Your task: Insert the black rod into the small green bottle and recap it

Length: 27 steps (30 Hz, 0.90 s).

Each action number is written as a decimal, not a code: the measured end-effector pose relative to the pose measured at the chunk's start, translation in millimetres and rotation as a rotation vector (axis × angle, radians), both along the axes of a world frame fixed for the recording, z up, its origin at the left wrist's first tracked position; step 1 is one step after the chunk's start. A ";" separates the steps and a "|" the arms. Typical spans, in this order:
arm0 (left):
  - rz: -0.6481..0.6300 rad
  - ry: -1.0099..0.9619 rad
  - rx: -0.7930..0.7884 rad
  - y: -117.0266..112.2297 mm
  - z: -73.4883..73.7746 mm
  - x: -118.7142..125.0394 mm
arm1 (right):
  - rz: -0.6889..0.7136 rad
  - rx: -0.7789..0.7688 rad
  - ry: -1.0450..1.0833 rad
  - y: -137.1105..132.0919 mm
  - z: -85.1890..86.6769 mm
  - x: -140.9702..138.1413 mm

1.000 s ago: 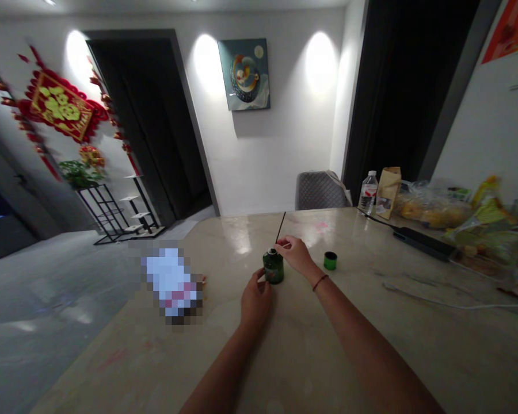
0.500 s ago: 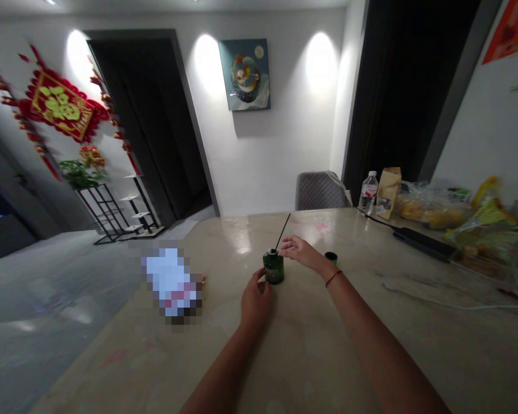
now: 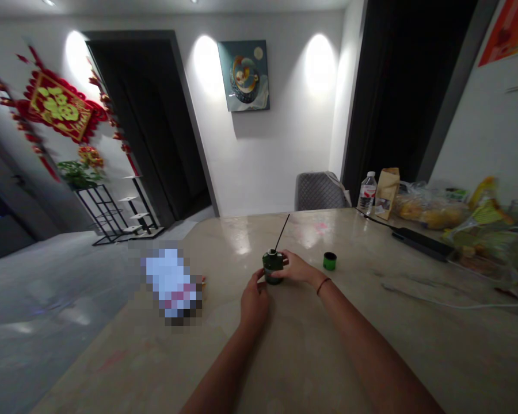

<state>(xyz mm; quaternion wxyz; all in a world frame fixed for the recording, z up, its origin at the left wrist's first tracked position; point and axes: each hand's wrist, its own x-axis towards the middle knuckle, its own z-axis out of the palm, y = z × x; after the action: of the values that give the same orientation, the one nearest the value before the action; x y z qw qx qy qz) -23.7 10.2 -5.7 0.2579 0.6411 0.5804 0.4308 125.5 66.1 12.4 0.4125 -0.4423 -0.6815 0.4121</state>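
A small dark green glass bottle (image 3: 273,260) stands upright on the marble-patterned table (image 3: 302,345). One thin black stick (image 3: 282,232) rises from its neck, leaning to the right. My left hand (image 3: 254,299) curls around the bottle's left side, fingers partly hidden behind it. From the right, my right hand (image 3: 297,267) grips the bottle's other side, thumb across its front. A short green cap (image 3: 330,261), dark inside, sits on the table to the right of my right hand.
A blurred-out phone-like object (image 3: 171,282) lies at the left. On the right are a water bottle (image 3: 368,193), a paper bag (image 3: 387,192), a black power strip (image 3: 422,244), a white cable (image 3: 453,305) and plastic food bags (image 3: 431,210). A grey chair (image 3: 322,191) stands beyond the table.
My right hand has come down from beside the stick and closed on the bottle's right side. The green cap shows more fully now. My left hand keeps its place on the bottle.
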 end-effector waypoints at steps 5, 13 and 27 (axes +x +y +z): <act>0.005 0.016 -0.008 -0.7 -0.3 0.7 | 0.024 0.021 -0.007 0.6 -1.0 5.8; 0.002 0.017 -0.019 0.0 -0.6 0.8 | 0.104 -0.014 0.058 2.9 -3.7 11.4; 0.016 0.030 -0.019 1.4 -1.4 0.0 | 0.015 -0.022 0.027 -0.1 -19.4 -0.2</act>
<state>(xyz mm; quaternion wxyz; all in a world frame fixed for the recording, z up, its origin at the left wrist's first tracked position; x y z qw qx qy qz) -23.7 11.6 -7.1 0.2518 0.6405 0.5932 0.4177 125.3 66.0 -7.0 0.4138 -0.4362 -0.6743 0.4288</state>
